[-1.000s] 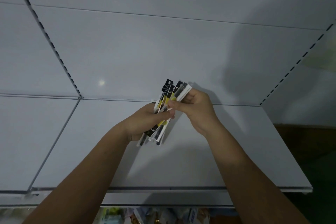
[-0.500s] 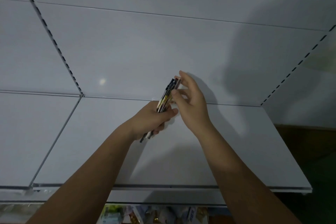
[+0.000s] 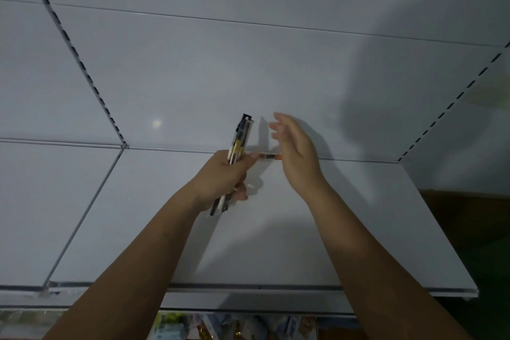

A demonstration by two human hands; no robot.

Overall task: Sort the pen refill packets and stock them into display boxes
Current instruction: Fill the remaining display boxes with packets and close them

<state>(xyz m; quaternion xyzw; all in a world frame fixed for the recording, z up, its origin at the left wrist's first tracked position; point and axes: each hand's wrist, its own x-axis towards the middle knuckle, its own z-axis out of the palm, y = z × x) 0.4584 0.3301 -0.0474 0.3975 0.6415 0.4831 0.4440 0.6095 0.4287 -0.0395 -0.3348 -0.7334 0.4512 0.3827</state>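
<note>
White-and-black slim pen refill packets [image 3: 239, 143] with yellow print stand nearly upright as a bundle, clasped round their middle by the left hand [image 3: 220, 179] above the white metal shelf [image 3: 358, 229]. One thin packet [image 3: 269, 157] with an orange end lies flat along the shelf's back seam, long axis left to right, between both hands. The right hand [image 3: 296, 154] is nearer that end, fingers loose and holding nothing. No display box shows. Coloured goods [image 3: 171, 326] sit below.

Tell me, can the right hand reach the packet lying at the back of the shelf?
Probably yes: the right hand is open, empty and right beside the packet, with nothing between them. The left hand grips only its bundle.
</note>
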